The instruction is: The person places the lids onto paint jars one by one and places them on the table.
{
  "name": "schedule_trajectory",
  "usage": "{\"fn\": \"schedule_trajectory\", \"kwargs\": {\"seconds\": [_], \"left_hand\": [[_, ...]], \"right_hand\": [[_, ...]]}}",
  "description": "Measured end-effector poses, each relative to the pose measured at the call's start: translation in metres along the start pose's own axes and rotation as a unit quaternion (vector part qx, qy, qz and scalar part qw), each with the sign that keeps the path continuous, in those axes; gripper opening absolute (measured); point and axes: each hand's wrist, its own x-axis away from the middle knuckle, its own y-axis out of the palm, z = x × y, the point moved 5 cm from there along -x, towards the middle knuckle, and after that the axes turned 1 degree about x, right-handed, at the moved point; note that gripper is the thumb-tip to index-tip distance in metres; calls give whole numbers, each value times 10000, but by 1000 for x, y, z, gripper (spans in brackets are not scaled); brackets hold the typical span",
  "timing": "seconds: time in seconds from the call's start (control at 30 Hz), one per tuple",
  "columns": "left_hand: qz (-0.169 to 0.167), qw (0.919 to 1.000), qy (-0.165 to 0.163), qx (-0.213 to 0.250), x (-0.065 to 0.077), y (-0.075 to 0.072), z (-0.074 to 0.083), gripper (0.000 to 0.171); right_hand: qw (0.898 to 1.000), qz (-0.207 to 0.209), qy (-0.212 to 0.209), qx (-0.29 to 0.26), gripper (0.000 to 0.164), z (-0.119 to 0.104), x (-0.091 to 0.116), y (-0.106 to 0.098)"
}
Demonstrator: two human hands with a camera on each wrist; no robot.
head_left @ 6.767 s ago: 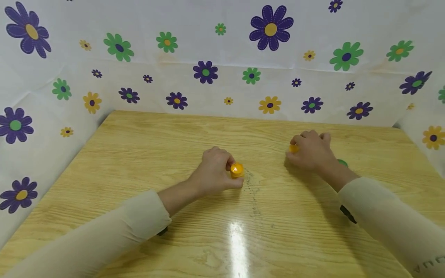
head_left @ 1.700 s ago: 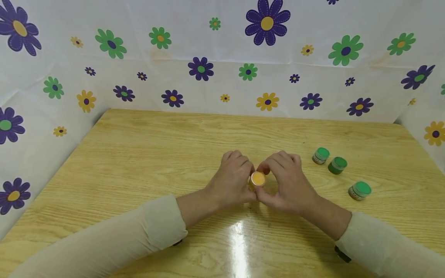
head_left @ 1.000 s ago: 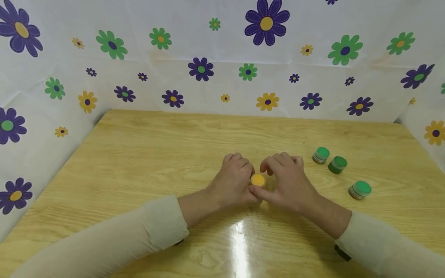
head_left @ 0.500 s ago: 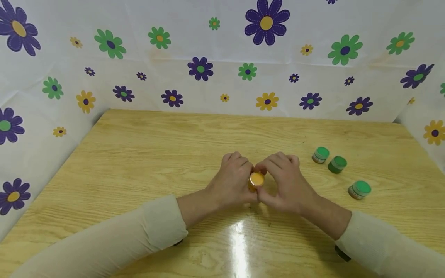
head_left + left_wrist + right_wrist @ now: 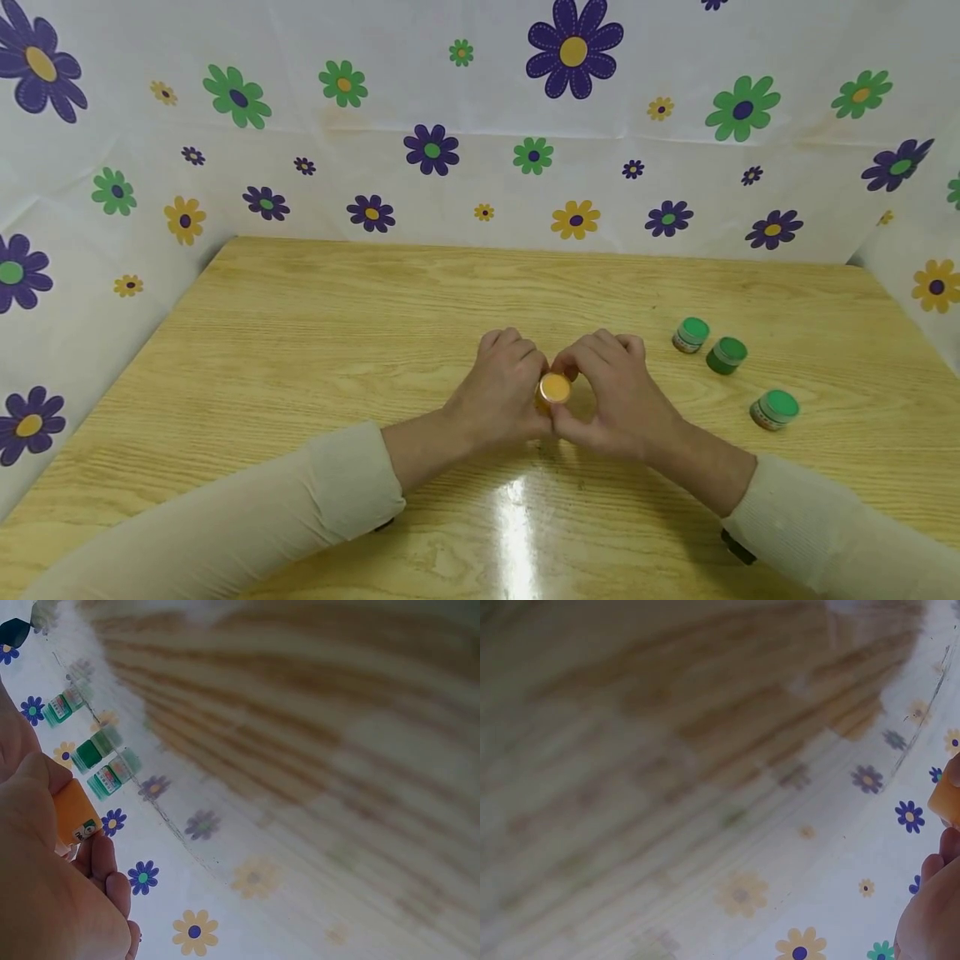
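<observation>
Both hands meet at a small orange paint pot (image 5: 555, 387), its round top facing up, over the middle of the table. My left hand (image 5: 497, 387) grips the pot's side from the left. From the right, the thumb and index finger of my right hand (image 5: 618, 396) pinch it near the top rim. In the left wrist view the orange body of the pot (image 5: 73, 814) shows a small label, between the thumb and fingers. Only part of the pot (image 5: 946, 799) appears at the edge of the right wrist view. The fingers hide much of its side.
Three green paint pots stand right of the hands: a light green pot (image 5: 691, 334) at the back, a darker green pot (image 5: 727, 355) beside it, and another light green pot (image 5: 775, 409) nearer. A flower-print cloth (image 5: 480, 108) surrounds the glossy wooden table (image 5: 337, 317).
Earlier the hands were apart, each with something orange; now both are at one orange pot. Within the last second the right index finger lifted off its rim and came back.
</observation>
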Motion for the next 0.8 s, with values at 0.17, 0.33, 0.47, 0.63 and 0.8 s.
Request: {"fn": "schedule_trajectory", "kwargs": {"seconds": [0.17,0.33,0.47,0.63,0.8], "left_hand": [[40,10000,40,7,1,0,0,36],[68,10000,57,-2,1,-1,-1,35],[95,9999,49,-3,1,-2,-1,32],[129,9998,100,-72,1,-3,0,27],[197,9995,199,-117,1,-4,2,24]], "right_hand": [[10000,-23,90,33,24,0,0,0],[9996,-56,253,56,23,1,0,0],[9992,-68,372,102,24,3,1,1],[9986,-107,482,170,24,4,1,1],[9978,-197,582,237,29,4,1,1]]}}
